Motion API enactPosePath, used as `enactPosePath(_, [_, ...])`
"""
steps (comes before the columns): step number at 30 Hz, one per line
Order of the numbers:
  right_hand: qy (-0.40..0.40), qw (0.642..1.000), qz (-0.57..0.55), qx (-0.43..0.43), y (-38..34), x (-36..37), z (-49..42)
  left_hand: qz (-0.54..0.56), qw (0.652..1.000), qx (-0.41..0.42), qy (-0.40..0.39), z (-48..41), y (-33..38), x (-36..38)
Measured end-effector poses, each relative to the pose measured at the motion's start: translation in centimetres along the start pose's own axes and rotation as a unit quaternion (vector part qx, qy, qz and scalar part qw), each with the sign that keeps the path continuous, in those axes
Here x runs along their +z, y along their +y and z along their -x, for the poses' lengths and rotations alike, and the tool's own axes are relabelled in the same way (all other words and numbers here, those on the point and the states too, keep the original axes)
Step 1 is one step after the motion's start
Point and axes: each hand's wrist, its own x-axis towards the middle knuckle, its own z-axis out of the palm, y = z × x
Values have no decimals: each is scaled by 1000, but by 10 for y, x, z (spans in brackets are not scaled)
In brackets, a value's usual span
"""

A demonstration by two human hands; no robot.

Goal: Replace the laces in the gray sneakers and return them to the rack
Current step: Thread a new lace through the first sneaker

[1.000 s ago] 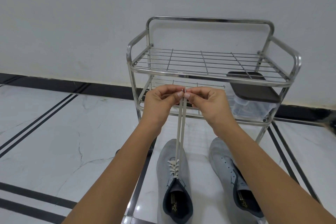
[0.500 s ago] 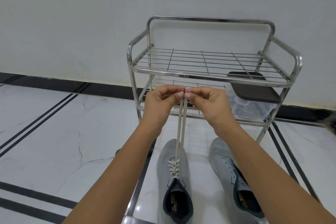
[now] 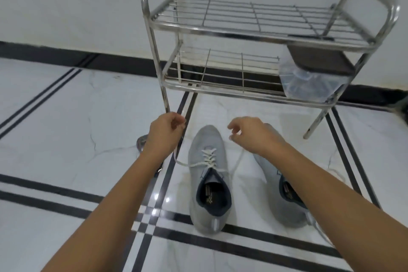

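Below, gray sneakers stand on striped white floor near a wall.

Gray sneaker with white lace stands beside second sneaker, facing rack.

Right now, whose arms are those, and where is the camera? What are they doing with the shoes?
There's no machine here, just a person. The camera sits on the person's head and looks down, so you see their own two arms reaching out. On the floor stand a laced gray sneaker in the middle and a second sneaker, partly hidden by the right arm. The left hand pinches one end of the white lace. The other end runs up toward the right hand, but it's too blurry to tell if those fingers hold it. Behind stands a metal rack with a clear box on its lower shelf.
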Motion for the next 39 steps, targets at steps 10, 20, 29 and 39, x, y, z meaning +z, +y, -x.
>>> enactPosePath(10, [-245,969,22,-16,18,69,-1,-330,900,83,-272,27,-53,72])
enactPosePath(20, [-234,838,-475,132,48,85,-6,95,958,-122,-243,33,-79,53])
enactPosePath(29, [-139,680,-706,142,34,97,-12,491,821,-158,-247,28,-83,52])
enactPosePath(39, [-55,780,-611,122,12,116,-25,341,927,-79,-137,14,-44,73])
